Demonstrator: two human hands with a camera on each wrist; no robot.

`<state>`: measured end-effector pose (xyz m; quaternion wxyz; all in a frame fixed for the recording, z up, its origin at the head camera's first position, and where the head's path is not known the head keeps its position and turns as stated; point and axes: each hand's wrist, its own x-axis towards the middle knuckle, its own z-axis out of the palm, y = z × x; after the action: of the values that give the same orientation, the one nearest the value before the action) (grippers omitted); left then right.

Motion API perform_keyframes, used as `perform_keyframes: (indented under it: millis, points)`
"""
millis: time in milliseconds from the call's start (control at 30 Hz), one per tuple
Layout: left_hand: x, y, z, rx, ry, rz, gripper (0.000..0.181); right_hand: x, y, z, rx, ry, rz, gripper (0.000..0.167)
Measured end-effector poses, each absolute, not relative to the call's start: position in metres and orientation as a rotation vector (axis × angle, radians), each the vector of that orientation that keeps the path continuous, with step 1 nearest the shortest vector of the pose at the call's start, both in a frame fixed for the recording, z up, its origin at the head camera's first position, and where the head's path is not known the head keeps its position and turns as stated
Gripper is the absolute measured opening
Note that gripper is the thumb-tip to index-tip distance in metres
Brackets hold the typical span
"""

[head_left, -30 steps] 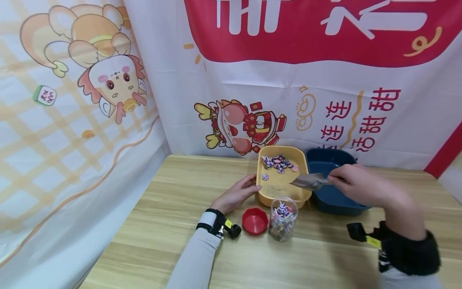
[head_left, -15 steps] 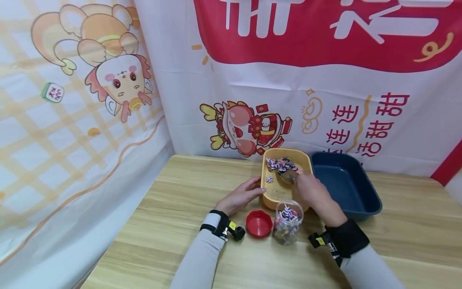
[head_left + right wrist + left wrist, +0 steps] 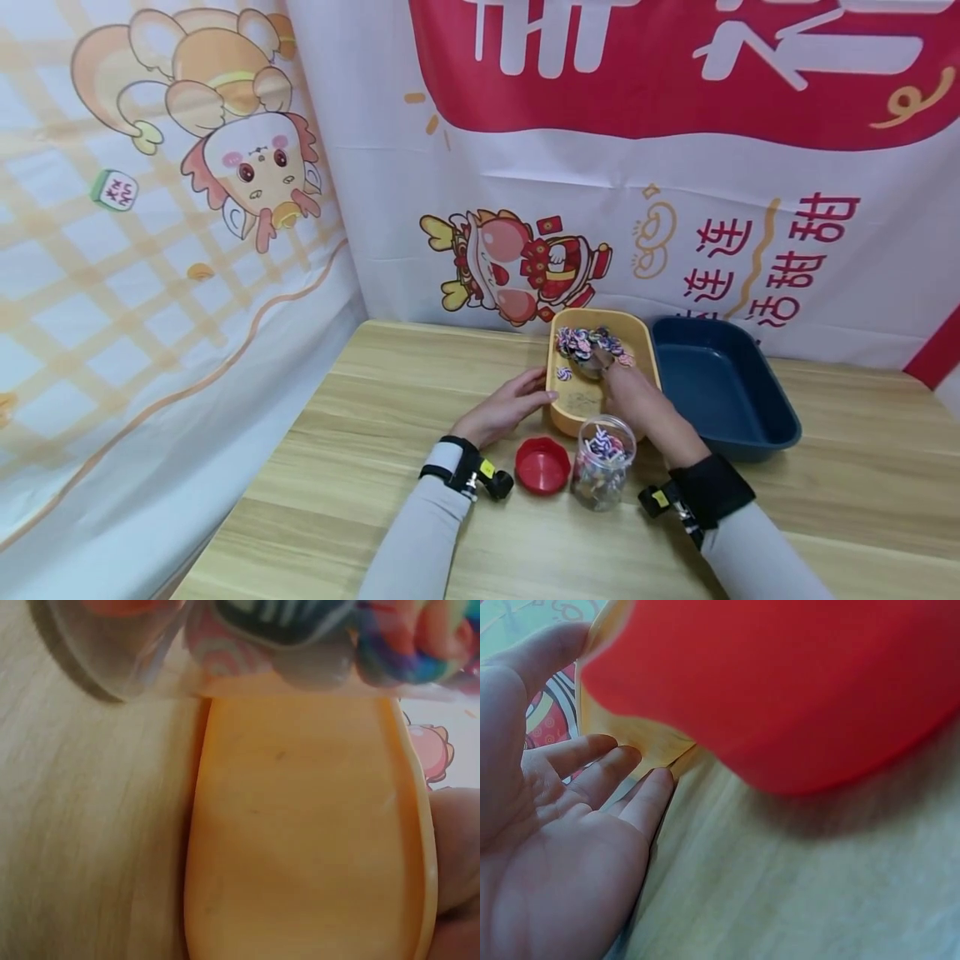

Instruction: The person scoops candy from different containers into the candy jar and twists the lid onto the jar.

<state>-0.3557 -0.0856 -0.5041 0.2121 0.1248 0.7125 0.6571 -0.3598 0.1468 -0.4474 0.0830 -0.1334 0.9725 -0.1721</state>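
The yellow bin (image 3: 581, 421) holds swirl-patterned candies (image 3: 576, 343) in a pile at its far end, with a single one (image 3: 564, 374) apart. My right hand (image 3: 637, 398) reaches into it and grips a metal scoop (image 3: 595, 363) whose blade is at the pile. The handle is hidden by the hand. My left hand (image 3: 506, 408) rests against the bin's left side, thumb at the rim. In the left wrist view its fingers (image 3: 604, 769) are relaxed and touch the wall. Before the bin stand a clear jar (image 3: 600, 479) with candies and a red lid (image 3: 542, 467).
A dark blue bin (image 3: 720, 383) stands directly right of the yellow one. Behind both bins hangs a printed cloth (image 3: 390, 250). The wooden table (image 3: 337, 467) extends to the left and front. The jar stands close to the right forearm.
My right hand has swung left from above the blue bin into the yellow bin, bringing the scoop to the candy pile. The left hand stays at the bin's side. The head view shifted slightly.
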Motion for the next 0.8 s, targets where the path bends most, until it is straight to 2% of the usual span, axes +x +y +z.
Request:
perform_keyframes:
  millis: [167, 467, 700, 800]
  points:
    - [-0.3564, -0.0860, -0.5032, 0.352, 1.985, 1.825, 0.075, -0.3613, 0.1486, -0.4467, -0.419, 2.893, -0.509, 0.038]
    - [-0.3541, -0.0870, -0.5046, 0.364, 1.990, 1.824, 0.069, -0.3618, 0.1525, -0.4497, -0.469, 2.851, -0.571, 0.036]
    - [-0.3546, -0.0874, -0.5051, 0.368, 1.995, 1.817, 0.068, -0.3600, 0.1535, -0.4487, -0.518, 2.867, -0.569, 0.044]
    - [-0.3551, -0.0873, -0.5033, 0.374, 1.997, 1.811, 0.068, -0.3592, 0.1547, -0.4456, -0.537, 2.846, -0.603, 0.041]
